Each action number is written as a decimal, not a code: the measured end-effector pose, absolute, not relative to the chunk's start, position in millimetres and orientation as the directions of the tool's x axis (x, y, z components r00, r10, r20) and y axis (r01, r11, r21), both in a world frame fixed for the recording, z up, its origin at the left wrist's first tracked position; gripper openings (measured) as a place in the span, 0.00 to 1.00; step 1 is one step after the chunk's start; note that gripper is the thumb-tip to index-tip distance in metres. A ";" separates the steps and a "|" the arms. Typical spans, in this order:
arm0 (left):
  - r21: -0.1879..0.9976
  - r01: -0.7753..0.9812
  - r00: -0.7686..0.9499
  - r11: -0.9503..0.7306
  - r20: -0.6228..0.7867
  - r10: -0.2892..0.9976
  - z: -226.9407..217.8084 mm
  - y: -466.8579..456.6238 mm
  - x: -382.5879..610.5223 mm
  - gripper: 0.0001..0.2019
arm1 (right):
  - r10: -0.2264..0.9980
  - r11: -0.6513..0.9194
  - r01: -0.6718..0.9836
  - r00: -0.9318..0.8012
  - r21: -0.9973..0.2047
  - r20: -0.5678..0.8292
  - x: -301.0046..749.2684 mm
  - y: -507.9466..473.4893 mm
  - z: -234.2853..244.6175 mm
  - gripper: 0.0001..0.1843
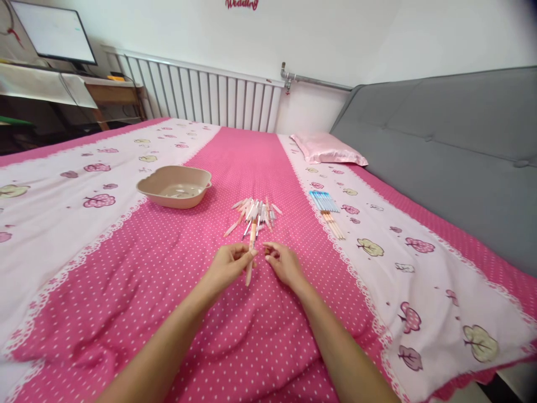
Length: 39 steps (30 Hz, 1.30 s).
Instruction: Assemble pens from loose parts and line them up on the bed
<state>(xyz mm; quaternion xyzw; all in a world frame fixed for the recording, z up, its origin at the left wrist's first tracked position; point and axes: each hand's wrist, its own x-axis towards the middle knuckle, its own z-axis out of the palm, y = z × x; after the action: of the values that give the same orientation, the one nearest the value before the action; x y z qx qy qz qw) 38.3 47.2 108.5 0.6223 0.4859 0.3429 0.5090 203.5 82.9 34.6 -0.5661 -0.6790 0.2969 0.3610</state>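
Observation:
My left hand (230,266) is closed in a pinch around an orange and white pen (251,252), held nearly upright over the pink dotted bedspread (176,313). My right hand (284,262) is just right of it, fingers curled and pinched near the pen; what it holds, if anything, is too small to name. Just beyond both hands lies a loose pile of pens and caps (255,212). Farther right, a neat row of blue and orange pens (327,211) lies on the white patterned strip.
A beige plastic basin (175,186) sits on the bed to the left of the pile. A pink pillow (327,148) lies at the far right by the grey padded headboard (453,145). A radiator (201,92) and a desk with a monitor (54,33) stand behind.

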 end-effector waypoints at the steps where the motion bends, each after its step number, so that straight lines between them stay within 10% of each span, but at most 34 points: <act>1: 0.965 0.261 0.292 -0.016 -0.064 0.954 109.0 46.7 38.4 0.15 | 0.977 0.211 0.591 -0.117 -0.779 0.176 202.4 81.6 34.6 0.20; 8: 0.961 0.275 0.272 -0.016 -0.062 0.960 113.5 42.6 41.8 0.15 | 0.968 0.247 0.819 -0.189 -0.518 0.162 197.6 74.0 37.5 0.18; 13: 0.942 0.328 0.236 -0.067 -0.013 0.972 107.4 47.3 40.0 0.13 | 0.969 0.243 0.804 -0.174 -0.542 0.177 197.5 73.4 41.6 0.14; 23: 0.680 0.698 0.114 -0.226 0.206 0.972 96.6 55.0 29.0 0.13 | 0.990 0.138 0.166 -0.010 -0.976 0.138 197.3 81.5 44.6 0.12; 39: 0.482 0.837 0.123 -0.257 0.293 0.948 95.7 58.2 23.0 0.12 | 0.985 0.169 -0.235 0.072 -0.957 0.156 195.9 78.2 63.8 0.14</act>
<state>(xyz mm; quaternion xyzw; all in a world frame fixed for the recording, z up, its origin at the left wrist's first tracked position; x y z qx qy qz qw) 23.0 58.2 95.7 0.7426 0.6011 0.2780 0.0996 195.9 78.2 63.8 -0.4062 -0.4617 0.5007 0.6092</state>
